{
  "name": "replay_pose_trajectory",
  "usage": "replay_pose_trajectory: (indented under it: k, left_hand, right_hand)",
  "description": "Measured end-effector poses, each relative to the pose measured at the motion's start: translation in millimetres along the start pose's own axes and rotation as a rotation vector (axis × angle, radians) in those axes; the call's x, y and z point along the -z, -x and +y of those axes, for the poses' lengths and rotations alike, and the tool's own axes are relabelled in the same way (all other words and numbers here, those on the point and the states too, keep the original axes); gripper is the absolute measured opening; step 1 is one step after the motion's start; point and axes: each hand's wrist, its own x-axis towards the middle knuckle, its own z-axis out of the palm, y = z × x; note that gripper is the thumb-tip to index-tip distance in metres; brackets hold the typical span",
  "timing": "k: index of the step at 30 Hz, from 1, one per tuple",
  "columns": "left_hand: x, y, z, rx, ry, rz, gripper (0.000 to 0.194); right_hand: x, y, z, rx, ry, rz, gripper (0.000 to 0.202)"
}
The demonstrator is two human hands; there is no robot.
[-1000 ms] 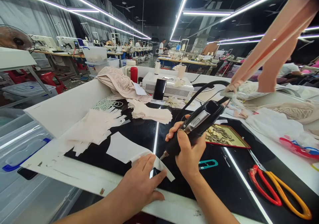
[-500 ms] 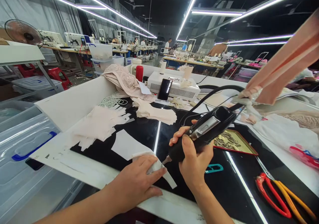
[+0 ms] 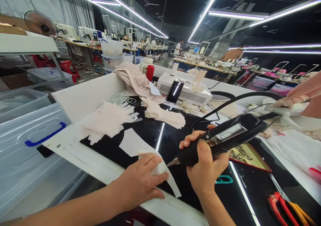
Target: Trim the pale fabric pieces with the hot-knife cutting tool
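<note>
work table (image 3: 75, 152): white, its pale front edge crossing the view at a slant.
black sheet (image 3: 147, 134): glossy, laid on the table, a ceiling light mirrored in it.
white machine (image 3: 185, 90): vented box at the back.
fanned pile (image 3: 107, 120): pale, many-layered, on the sheet's left.
black tool (image 3: 225, 135): corded, tilted, its metal tip at the white piece's right edge; contact can't be told.
white piece (image 3: 134, 144): curved, flat on the sheet near the front, a thin pale scrap (image 3: 160, 169) over it.
tray (image 3: 258, 159): red-rimmed, holding seeds, right of the tool.
right hand (image 3: 208, 162): curled closed round the tool, thumb on top.
left hand (image 3: 141, 175): fingers outstretched, slightly parted, pressing on the scrap; grasping nothing.
phone (image 3: 175, 91): propped against the machine.
teal cutter (image 3: 224, 182): just beside the right wrist.
</note>
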Motion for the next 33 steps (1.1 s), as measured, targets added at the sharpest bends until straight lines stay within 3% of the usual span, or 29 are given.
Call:
replay_pose_trajectory:
  k: [19,30,33]
  left_hand:
    - [-5.1,0.0,-0.4,0.012,0.053,0.004,0.060]
    - [-1.1,1.2,-1.6,0.011,0.097,-0.022,0.058]
    - [6.9,5.7,-6.2,0.014,0.171,-0.055,0.052]
  right_hand:
    - [-10.7,-9.1,8.5,-0.027,-0.047,-0.004,0.041]
    - [-8.3,-4.8,14.7,-0.031,-0.003,-0.037,0.041]
    - [-6.2,-6.8,14.8,-0.029,0.017,-0.057,0.042]
